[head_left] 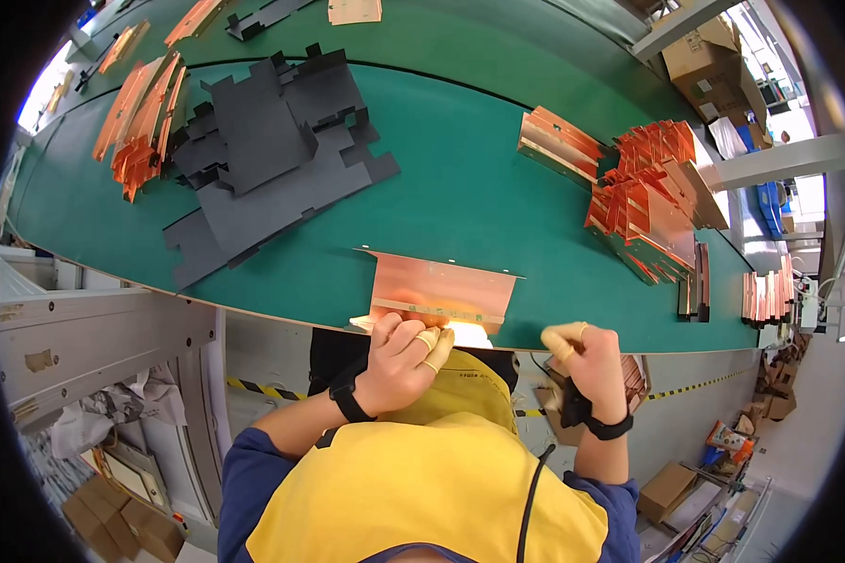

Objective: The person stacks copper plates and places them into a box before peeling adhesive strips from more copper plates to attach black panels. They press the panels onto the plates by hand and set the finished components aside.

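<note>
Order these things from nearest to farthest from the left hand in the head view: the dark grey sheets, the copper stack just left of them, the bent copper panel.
1. Bent copper panel: nearest, just ahead of the left hand.
2. Dark grey sheets: ahead and left, on the green table.
3. Copper stack: farthest, beyond the sheets, leftmost.

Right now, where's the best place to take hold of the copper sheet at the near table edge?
Probably the right edge of the copper sheet, coming in from the right. That edge is uncovered, with green tabletop beside it, and the right grip is on that side. The left grip covers part of the near side.
</note>
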`<state>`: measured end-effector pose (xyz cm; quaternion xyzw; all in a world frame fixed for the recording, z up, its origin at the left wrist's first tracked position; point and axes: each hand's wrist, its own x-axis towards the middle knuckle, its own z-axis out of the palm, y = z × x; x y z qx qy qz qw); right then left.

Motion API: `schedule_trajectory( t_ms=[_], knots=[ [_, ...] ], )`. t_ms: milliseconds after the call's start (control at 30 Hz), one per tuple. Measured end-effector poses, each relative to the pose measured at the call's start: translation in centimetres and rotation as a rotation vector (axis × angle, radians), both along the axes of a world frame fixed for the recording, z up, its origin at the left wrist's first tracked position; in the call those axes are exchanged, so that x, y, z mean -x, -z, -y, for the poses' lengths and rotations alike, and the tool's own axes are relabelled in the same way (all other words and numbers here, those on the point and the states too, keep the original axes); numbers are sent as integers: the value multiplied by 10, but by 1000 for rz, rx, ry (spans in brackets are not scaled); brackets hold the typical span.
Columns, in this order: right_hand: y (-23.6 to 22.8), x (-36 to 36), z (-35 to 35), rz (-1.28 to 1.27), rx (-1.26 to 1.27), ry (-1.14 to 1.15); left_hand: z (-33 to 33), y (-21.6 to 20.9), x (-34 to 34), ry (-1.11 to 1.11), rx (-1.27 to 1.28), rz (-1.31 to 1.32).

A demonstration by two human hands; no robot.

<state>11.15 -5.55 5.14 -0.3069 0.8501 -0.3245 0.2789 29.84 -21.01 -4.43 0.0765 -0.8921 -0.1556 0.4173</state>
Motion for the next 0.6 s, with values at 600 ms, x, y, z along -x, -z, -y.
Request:
schedule_trajectory(
  t_ms=[600],
  knots=[
    [3,-30,37,94,558,-213,4,-6,4,29,-73,8]
  ],
)
